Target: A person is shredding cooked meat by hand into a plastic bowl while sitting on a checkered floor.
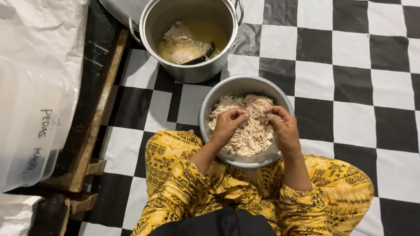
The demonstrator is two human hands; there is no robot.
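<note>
A metal bowl (210,109) full of pale shredded chicken (249,137) rests on the floor in front of my crossed legs in yellow patterned cloth. Both hands hover over it. My left hand (227,124) and my right hand (282,126) pinch a small piece of chicken (257,117) between their fingertips, close together above the pile. A ring shows on my right hand.
Beyond the bowl stands a big metal pot (190,72) with chicken pieces in yellowish broth and a dark utensil (199,57). The floor is black and white checked (350,78). At left are a wooden pallet (94,126) and stacked plastic containers in a bag (30,109).
</note>
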